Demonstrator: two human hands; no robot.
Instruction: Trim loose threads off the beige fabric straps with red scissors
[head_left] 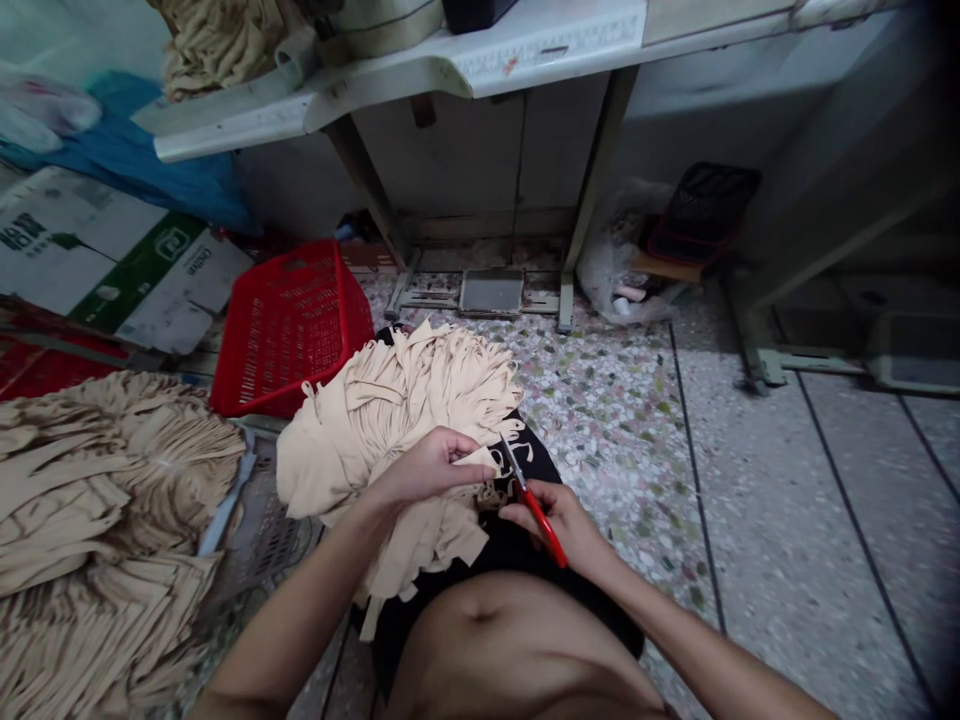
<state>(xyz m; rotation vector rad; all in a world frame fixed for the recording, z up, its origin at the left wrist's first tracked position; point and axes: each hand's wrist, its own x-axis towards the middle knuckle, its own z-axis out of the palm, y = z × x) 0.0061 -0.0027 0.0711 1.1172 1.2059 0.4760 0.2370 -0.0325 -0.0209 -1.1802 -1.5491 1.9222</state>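
Pinching a beige strip point(476, 463), the left hand point(435, 465) bends over the cloth bundle point(409, 390) on the lap point(491, 555); the right hand point(561, 522) grips red-handled scissors point(545, 525), blades seemingly almost closed. Far left lies piled fabric point(82, 480), then a red basket point(289, 320), white table point(555, 45), speckled floor point(607, 400)

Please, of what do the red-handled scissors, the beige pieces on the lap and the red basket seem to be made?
Scissors: blades look like metal, with a silvery shine; red handles, smooth, perhaps plastic or coated.
Beige pieces: apparently matte fabric, as they drape and fold; fibre unclear.
Red basket: likely moulded plastic, slightly glossy, with regular slots.
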